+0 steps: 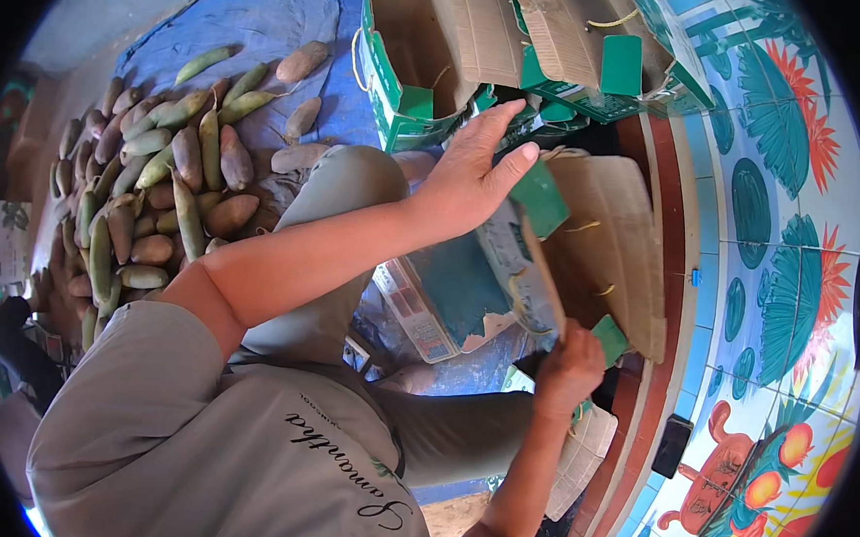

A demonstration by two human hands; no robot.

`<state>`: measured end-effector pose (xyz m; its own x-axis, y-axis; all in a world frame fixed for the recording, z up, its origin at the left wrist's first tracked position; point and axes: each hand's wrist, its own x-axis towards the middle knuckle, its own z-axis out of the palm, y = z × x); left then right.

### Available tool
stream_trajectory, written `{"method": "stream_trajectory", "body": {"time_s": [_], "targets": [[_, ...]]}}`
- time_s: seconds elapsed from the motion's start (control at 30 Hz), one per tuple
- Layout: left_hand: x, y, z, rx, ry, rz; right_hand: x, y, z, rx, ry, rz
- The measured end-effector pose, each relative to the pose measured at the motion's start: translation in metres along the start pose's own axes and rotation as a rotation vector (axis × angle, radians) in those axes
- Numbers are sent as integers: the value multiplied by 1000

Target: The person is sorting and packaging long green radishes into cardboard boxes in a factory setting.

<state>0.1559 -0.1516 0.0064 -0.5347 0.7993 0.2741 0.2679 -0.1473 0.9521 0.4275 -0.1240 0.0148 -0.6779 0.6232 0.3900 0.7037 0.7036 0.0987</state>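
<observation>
An open cardboard box [607, 234], brown inside with green and white outer faces, is tilted in front of me at the right. At its near edge, my right hand [569, 368] is closed on the cardboard wall. My left hand [474, 174] reaches across to the box's far side, palm flat and fingers stretched, beside a green flap [543, 199]. Whether it touches the flap I cannot tell. Below and left of the box, a shallow container [428, 312] with a blue-grey surface sits between my legs.
Long green and purplish-brown vegetables [152, 196] lie heaped at the left by a blue tarp [257, 41]. More open cardboard boxes [413, 44] stand at the far side. A tiled wall [765, 179] with painted plants bounds the right; a dark phone [672, 445] rests along it.
</observation>
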Motion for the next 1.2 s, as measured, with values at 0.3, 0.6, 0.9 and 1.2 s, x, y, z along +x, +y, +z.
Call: {"method": "stream_trajectory", "body": {"time_s": [0.3,0.6,0.9,1.2], "targets": [[2,-4,8,-64,-45,-53,-28,-37,14,114,-140,-105],[4,-11,29,3,16,3,-17,-31,-6,200,-278,-68],[4,-17,36,85,37,41,7,-8,-8,289,-475,-29],[2,-16,30,73,-81,-11,4,-2,-1,277,-592,-47]]}}
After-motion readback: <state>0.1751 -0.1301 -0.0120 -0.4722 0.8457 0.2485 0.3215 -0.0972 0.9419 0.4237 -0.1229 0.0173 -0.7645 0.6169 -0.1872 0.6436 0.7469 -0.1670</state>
